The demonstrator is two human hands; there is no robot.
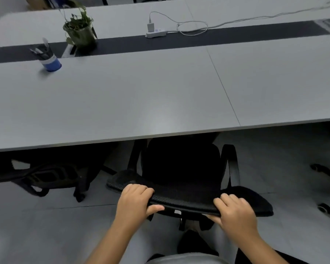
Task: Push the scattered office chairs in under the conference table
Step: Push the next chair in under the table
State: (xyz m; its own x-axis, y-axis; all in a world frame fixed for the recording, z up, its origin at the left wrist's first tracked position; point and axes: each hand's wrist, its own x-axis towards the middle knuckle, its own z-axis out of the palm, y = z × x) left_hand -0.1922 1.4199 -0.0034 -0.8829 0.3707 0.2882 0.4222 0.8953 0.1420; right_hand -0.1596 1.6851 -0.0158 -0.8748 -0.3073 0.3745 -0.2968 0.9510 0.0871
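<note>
Head view: left hand (135, 201) and right hand (234, 212) grip curved mesh top edge of black office chair (185, 168), fingers curled over, thumbs beneath. Ahead of fingers, seat partly under smooth grey conference table (122, 103). Beyond: potted plant (80, 33), blue pen cup (51, 61), white power strip (156, 32). Grey floor.

Both bare forearms reach forward and slightly inward. The left hand (136, 200) curls fingers over the top with its thumb pressed underneath; the right hand (234, 211) grips likewise, knuckles up, fingers bent.
</note>
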